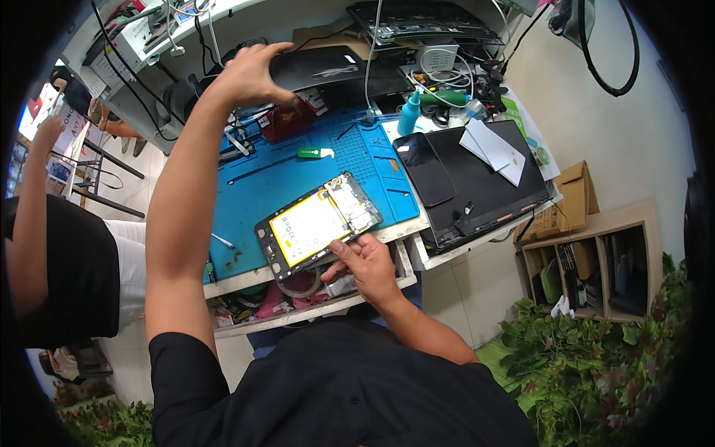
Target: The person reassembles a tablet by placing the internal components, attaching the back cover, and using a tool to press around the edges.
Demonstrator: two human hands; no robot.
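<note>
My right hand grips the near edge of an opened tablet, thumb on top. The tablet's back is off, so a white battery with a yellow border and a bare circuit board show. It is tilted over the front of a blue repair mat. My left arm reaches far forward, and my left hand is open, thumb and fingers spread. It is by the left end of a dark, glossy panel, above a dark red box; whether it touches the panel I cannot tell.
A green-handled tool lies on the mat. On the right, a smartphone and white boxes rest on a black laptop part. A blue bottle stands behind. Beneath the mat is an open, cluttered drawer. Another person is at left.
</note>
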